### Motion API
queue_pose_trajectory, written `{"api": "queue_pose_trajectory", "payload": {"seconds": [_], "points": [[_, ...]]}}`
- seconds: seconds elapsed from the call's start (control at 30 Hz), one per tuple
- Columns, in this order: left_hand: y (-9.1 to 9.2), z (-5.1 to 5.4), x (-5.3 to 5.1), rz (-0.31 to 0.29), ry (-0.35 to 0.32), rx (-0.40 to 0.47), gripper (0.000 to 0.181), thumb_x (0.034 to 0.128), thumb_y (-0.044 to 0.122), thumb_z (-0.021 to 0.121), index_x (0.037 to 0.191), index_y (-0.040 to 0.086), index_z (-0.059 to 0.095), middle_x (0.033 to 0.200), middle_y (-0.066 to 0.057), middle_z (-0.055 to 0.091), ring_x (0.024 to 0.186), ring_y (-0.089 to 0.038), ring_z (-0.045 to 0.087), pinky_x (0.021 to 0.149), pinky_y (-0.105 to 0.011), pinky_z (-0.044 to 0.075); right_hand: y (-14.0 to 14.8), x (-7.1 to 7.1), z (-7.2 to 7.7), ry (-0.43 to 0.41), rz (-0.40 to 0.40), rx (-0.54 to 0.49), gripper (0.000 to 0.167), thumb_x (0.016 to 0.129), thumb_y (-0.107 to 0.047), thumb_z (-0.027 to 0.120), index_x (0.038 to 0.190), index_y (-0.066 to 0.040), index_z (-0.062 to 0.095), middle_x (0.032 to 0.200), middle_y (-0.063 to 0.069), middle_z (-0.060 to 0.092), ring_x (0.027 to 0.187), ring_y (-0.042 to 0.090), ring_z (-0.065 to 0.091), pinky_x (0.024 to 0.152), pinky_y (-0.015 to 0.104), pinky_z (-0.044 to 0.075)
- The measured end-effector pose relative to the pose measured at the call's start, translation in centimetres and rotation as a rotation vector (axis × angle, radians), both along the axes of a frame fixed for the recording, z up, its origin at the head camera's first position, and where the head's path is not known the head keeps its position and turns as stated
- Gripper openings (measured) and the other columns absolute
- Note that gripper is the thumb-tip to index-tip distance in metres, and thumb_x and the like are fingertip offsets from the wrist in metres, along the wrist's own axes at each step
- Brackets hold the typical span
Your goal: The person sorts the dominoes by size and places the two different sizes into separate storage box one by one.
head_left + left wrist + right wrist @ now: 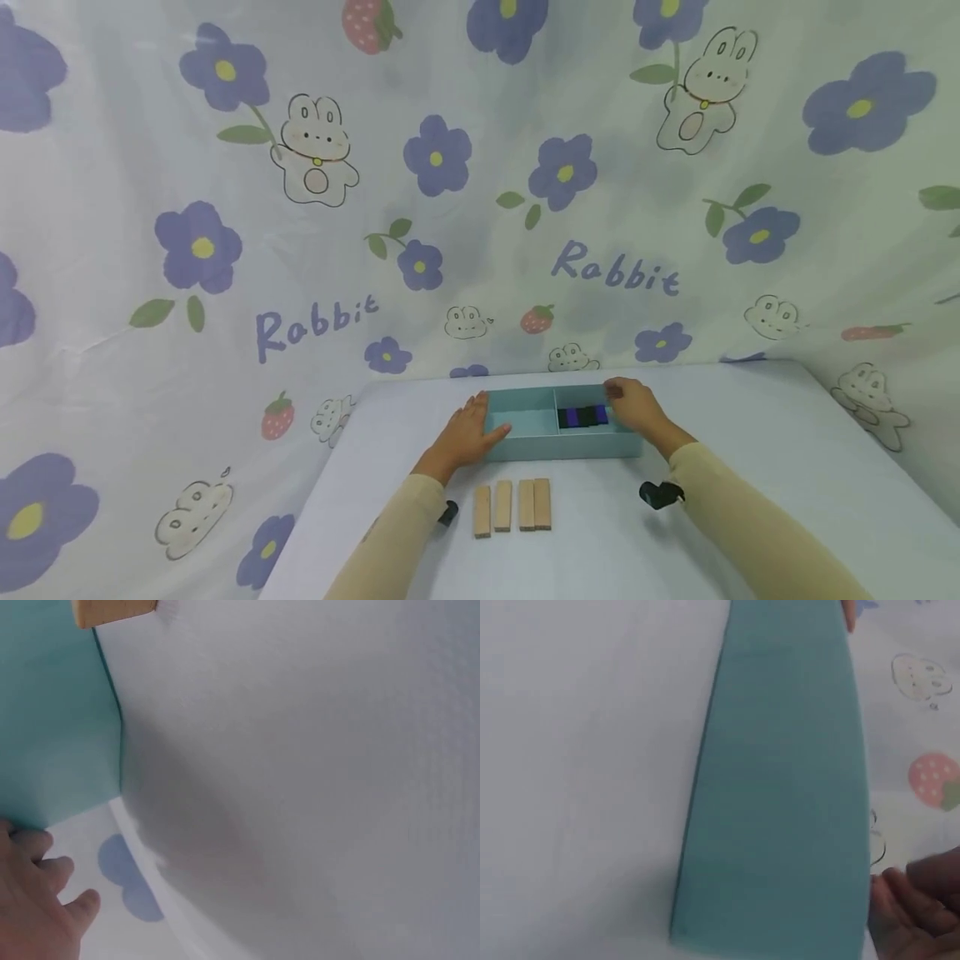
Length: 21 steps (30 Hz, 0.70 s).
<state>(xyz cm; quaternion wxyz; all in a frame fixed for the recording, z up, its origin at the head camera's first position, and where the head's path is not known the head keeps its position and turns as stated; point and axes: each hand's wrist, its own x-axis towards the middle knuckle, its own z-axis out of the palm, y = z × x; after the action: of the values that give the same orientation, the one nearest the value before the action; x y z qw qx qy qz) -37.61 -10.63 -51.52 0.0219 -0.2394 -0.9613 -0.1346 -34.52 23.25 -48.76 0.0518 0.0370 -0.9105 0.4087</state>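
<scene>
Visibly, "Rabbit" (617, 272) twice on backdrop (480, 218), hands (461, 435) (637, 407) at teal box (562, 449).

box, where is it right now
In the head view, the box stands on the table, right of centre, just beyond the four wooden blocks, with the left hand at its left end and the right hand at its right.

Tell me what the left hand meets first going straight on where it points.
Beyond the teal rectangular box, the left hand would probably first meet the white purple-flowered backdrop sheet; depth is unclear.
</scene>
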Motion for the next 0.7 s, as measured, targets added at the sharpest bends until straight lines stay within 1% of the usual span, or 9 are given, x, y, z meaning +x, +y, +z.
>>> {"api": "queue_pose_trajectory", "payload": {"seconds": [0.1,0.17,0.27,0.3,0.37,0.47,0.57,0.63,0.7], "points": [[-0.1,0.1,0.1,0.008,-0.006,0.000,0.098,0.0926,0.073,0.031,0.153,-0.003,0.017,0.158,-0.019,0.021,0.144,-0.036,0.018,0.114,-0.050,0.018,1.0,0.0,-0.5,0.127,0.008,-0.002,0.033,0.094,-0.003,0.055,0.125,0.007,0.059,0.120,0.023,0.062,0.111,0.040,0.059,0.092,0.051,0.048],[-0.1,0.1,-0.1,0.010,-0.010,-0.002,0.099,0.0922,0.073,0.032,0.153,-0.003,0.017,0.158,-0.018,0.021,0.144,-0.035,0.018,0.114,-0.050,0.018,1.6,-0.1,-1.1,0.186,0.009,0.011,0.035,0.095,-0.010,0.060,0.127,0.004,0.059,0.124,0.022,0.061,0.111,0.040,0.059,0.091,0.052,0.048],[-0.2,0.1,-0.4,0.007,-0.027,0.008,0.098,0.0927,0.072,0.033,0.154,-0.003,0.016,0.159,-0.017,0.019,0.145,-0.035,0.017,0.115,-0.050,0.018,2.4,-0.2,-1.9,0.229,0.022,0.040,0.049,0.096,-0.027,0.064,0.134,0.002,0.054,0.134,0.023,0.054,0.119,0.043,0.053,0.096,0.056,0.043],[-0.2,0.1,-0.6,0.006,-0.032,0.020,0.097,0.0931,0.071,0.035,0.154,-0.003,0.016,0.159,-0.017,0.019,0.145,-0.035,0.018,0.115,-0.050,0.018,2.5,-0.3,-2.2,0.227,0.029,0.052,0.057,0.096,-0.035,0.063,0.138,0.001,0.050,0.139,0.023,0.050,0.123,0.044,0.048,0.099,0.058,0.040],[-0.2,0.1,-0.8,0.003,-0.051,0.044,0.095,0.0939,0.068,0.039,0.154,-0.003,0.016,0.158,-0.018,0.019,0.145,-0.036,0.018,0.115,-0.049,0.018,2.8,-0.2,-2.9,0.190,0.032,0.074,0.075,0.093,-0.050,0.061,0.145,0.000,0.041,0.147,0.023,0.040,0.131,0.045,0.039,0.104,0.061,0.031],[-0.4,0.1,-0.9,-0.002,-0.079,0.080,0.093,0.0946,0.063,0.045,0.154,-0.003,0.016,0.158,-0.019,0.020,0.144,-0.036,0.019,0.114,-0.049,0.019,3.1,-0.1,-4.0,0.120,0.042,0.092,0.094,0.090,-0.061,0.058,0.152,0.000,0.025,0.155,0.024,0.025,0.140,0.045,0.022,0.109,0.063,0.020],[-0.8,0.2,-0.6,-0.002,-0.100,0.106,0.091,0.0945,0.058,0.050,0.153,-0.003,0.017,0.158,-0.019,0.021,0.144,-0.035,0.021,0.113,-0.050,0.021,3.2,0.1,-4.7,0.091,0.070,0.133,0.100,0.089,-0.061,0.058,0.155,0.000,0.014,0.158,0.023,0.014,0.143,0.044,0.013,0.110,0.063,0.014],[-1.1,0.4,-0.2,0.008,-0.109,0.112,0.092,0.0936,0.058,0.052,0.154,-0.002,0.017,0.158,-0.017,0.021,0.144,-0.034,0.022,0.114,-0.048,0.022,3.2,0.2,-4.9,0.104,0.091,0.171,0.100,0.090,-0.060,0.058,0.154,0.001,0.012,0.159,0.024,0.011,0.144,0.043,0.010,0.110,0.063,0.013],[-1.5,0.5,0.3,0.009,-0.102,0.115,0.094,0.0918,0.060,0.054,0.154,-0.001,0.018,0.158,-0.016,0.023,0.143,-0.033,0.023,0.113,-0.048,0.023,3.3,0.4,-4.7,0.115,0.105,0.220,0.100,0.090,-0.061,0.056,0.154,0.003,0.013,0.159,0.023,0.011,0.145,0.042,0.009,0.111,0.062,0.013]]}}
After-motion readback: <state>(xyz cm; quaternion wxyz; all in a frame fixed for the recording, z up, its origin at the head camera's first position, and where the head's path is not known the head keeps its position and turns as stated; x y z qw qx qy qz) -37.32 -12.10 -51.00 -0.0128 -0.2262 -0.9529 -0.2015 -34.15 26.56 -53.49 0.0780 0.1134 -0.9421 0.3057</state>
